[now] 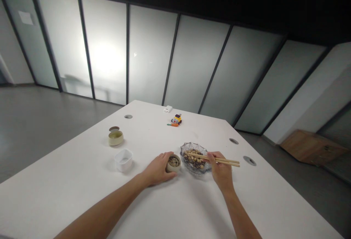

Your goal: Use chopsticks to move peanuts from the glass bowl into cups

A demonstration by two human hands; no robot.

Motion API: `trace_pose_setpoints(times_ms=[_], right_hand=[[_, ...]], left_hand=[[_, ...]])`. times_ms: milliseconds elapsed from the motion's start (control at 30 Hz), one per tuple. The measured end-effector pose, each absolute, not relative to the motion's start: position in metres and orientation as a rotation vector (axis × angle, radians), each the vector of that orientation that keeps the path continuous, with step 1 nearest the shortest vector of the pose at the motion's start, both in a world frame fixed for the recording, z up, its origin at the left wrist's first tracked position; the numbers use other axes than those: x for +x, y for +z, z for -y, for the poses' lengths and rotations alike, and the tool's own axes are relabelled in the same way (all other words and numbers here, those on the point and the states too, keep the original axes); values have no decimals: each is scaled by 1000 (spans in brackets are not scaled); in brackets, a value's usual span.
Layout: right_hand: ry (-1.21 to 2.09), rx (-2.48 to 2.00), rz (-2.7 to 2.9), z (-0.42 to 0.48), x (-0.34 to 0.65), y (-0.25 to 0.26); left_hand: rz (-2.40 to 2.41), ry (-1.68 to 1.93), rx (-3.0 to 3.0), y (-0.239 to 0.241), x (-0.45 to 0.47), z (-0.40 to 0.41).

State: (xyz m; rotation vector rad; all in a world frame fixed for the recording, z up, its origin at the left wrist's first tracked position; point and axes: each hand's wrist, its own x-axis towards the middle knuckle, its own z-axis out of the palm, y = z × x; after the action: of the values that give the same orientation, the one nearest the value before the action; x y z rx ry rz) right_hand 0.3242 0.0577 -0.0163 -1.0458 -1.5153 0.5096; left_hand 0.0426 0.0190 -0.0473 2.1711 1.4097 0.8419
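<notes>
My left hand [159, 168] is wrapped round the left side of a small round cup [177, 169], which stands on the table and holds thin, seed-like pieces. Close on its right is a clear glass bowl [188, 171] with a wavy rim, containing a mix of pale and dark nuts or beans. Between the fingers of my right hand [221, 171] is a pair of wooden chopsticks [225, 161]. Their tips reach left over the mix in the glass bowl; whether they pinch a piece is too small to tell.
On the left of the white table [90, 180] stand a white square container [123, 165] and a yellowish-green bowl [115, 140]. Farther back lie a toy vehicle [177, 119], an orange carrot-shaped piece [173, 124] and a white box [168, 109]. Round grommets [249, 160] sit in the tabletop.
</notes>
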Motion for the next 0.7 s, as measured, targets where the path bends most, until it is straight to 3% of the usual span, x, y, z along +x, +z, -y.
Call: trace_pose_setpoints(times_ms=[233, 467, 700], right_hand=[[681, -922, 1410, -45, 308, -5], [207, -1071, 1568, -45, 323, 3], [54, -1193, 1751, -53, 334, -3]], left_hand=[[-1394, 864, 2176, -46, 43, -18], [-1419, 828, 2164, -44, 43, -17], [-1422, 832, 2162, -44, 43, -17]])
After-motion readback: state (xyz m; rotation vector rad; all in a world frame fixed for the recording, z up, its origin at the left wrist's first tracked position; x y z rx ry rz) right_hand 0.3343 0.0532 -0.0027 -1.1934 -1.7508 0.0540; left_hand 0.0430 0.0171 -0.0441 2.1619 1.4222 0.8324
